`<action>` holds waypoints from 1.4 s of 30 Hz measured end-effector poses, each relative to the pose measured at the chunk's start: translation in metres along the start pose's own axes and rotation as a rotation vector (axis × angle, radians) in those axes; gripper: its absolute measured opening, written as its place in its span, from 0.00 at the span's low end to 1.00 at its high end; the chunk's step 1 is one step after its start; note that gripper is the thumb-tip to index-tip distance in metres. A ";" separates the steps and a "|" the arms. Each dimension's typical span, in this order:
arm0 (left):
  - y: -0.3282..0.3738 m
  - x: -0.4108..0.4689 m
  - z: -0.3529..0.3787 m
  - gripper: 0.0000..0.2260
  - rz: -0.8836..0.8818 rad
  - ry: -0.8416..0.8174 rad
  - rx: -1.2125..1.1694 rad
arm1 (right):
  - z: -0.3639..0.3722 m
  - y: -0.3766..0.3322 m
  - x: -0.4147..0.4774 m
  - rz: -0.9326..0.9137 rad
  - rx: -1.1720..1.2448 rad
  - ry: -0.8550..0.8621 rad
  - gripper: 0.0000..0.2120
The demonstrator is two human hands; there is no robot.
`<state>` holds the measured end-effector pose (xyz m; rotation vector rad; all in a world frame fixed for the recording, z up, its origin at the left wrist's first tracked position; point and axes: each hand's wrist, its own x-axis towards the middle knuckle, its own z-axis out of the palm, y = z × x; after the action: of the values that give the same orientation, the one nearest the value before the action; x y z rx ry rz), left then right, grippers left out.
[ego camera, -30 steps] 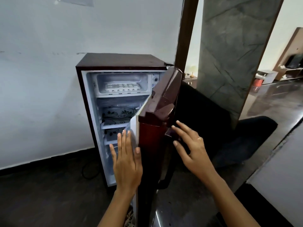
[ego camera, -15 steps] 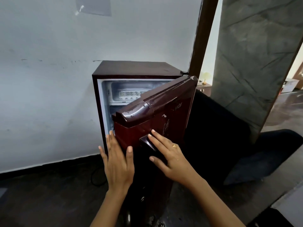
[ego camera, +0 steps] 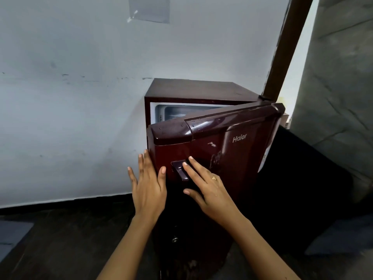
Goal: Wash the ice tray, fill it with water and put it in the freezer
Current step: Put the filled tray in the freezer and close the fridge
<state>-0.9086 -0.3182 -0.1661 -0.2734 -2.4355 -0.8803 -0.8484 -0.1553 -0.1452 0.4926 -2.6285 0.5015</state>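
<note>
The left forearm [ego camera: 125, 249] and right forearm [ego camera: 262, 249] rise from the bottom edge toward the frame's centre. The left hand [ego camera: 149, 190] stands upright, back to the camera, fingers straight and together, thumb spread to the right. The right hand [ego camera: 211, 191], just beside it, angles up-left with straight, slightly fanned fingers.

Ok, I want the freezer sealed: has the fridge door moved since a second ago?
Yes. The fridge door has swung closed toward the fridge cabinet; only a narrow gap at its top remains open.
</note>
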 end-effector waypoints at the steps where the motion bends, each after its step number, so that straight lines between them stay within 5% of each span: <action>1: -0.004 0.007 0.001 0.35 0.006 -0.002 0.015 | 0.004 -0.001 0.007 -0.002 -0.026 0.023 0.30; 35: -0.095 0.192 0.074 0.26 -0.104 -0.218 -0.001 | 0.084 0.024 0.192 0.014 -0.206 0.251 0.24; 42: -0.091 0.189 0.060 0.26 -0.112 -0.311 0.162 | 0.078 0.019 0.192 0.117 -0.236 0.071 0.26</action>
<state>-1.1239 -0.3477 -0.1511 -0.2291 -2.8170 -0.7247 -1.0452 -0.2211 -0.1287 0.2437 -2.6132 0.2338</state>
